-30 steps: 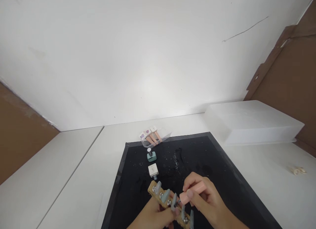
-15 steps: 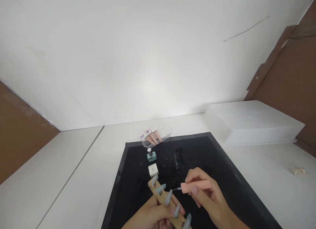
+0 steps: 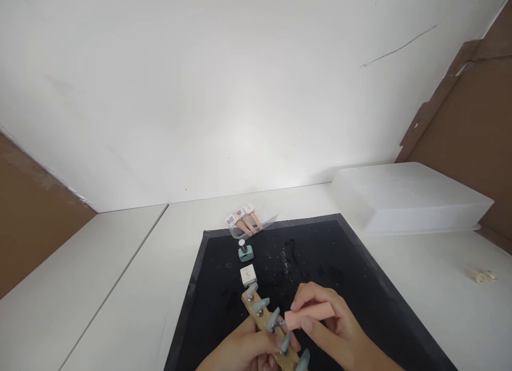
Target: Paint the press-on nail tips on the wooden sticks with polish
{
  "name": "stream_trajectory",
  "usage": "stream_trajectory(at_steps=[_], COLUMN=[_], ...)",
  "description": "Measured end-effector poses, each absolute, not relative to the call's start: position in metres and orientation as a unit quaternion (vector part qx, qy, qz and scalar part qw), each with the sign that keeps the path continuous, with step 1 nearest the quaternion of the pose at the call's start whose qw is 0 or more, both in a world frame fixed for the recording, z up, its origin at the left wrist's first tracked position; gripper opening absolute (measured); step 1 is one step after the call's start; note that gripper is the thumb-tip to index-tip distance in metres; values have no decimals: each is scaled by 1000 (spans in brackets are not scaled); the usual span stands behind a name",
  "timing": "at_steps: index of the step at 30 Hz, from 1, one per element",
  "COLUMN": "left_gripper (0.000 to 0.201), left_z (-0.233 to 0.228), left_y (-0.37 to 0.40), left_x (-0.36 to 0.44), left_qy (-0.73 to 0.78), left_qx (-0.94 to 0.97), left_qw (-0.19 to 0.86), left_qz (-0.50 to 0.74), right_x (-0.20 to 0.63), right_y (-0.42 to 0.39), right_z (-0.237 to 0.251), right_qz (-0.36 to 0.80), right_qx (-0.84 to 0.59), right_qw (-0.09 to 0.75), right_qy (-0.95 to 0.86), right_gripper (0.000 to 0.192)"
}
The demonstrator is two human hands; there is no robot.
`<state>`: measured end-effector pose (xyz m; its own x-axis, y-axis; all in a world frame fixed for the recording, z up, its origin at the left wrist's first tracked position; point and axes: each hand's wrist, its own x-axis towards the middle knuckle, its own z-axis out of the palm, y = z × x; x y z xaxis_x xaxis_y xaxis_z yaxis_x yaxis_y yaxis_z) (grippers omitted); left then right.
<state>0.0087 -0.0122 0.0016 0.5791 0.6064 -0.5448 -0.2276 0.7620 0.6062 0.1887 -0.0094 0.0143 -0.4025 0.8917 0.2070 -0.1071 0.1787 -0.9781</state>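
Note:
My left hand (image 3: pixel 250 345) is closed around a wooden nail stand (image 3: pixel 262 322) that slants across the lower middle. Several grey-green artificial nails (image 3: pixel 261 305) stand in a row along it. Between the fingers of my right hand (image 3: pixel 330 323) lies a nail polish brush (image 3: pixel 310 314) with a peach handle. Its bristle tip meets the middle nail (image 3: pixel 273 320), though the exact contact is small to see. Just beyond the stand's far end sits a square white polish bottle (image 3: pixel 248 275). Farther back is a small green bottle-like item (image 3: pixel 245 253) with a silver knob.
A black mat (image 3: pixel 320 243) covers the work area on a white table (image 3: pixel 132 285). At its back edge, a clear tray (image 3: pixel 268 222) holds peach-handled polish bottles (image 3: pixel 245 222). A translucent plastic box (image 3: pixel 416 200) stands at the right, with small beige rings (image 3: pixel 482 275) before it.
My right hand has moved slightly left and down, bringing the brush tip from beside the middle nail onto it. My left hand and the stand have hardly shifted.

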Motion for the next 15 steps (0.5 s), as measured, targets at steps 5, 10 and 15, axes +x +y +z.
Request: stream_trajectory(at_steps=[5,10,15], left_gripper=[20,22,21], left_z=[2,-2,-4], left_y=[-13,-16,-15], left_x=[7,5,3], left_qy=[372,367,365], left_qx=[252,269,263], left_qw=[862,856,858], left_qz=[234,243,247], right_x=[189,187,189], right_y=[-6,-7,-8], right_z=[12,9,6], right_qz=[482,499,511], right_qx=[-380,-404,-382], right_qw=[479,485,493], right_qy=[-627,-594,-592], right_gripper=[17,19,24])
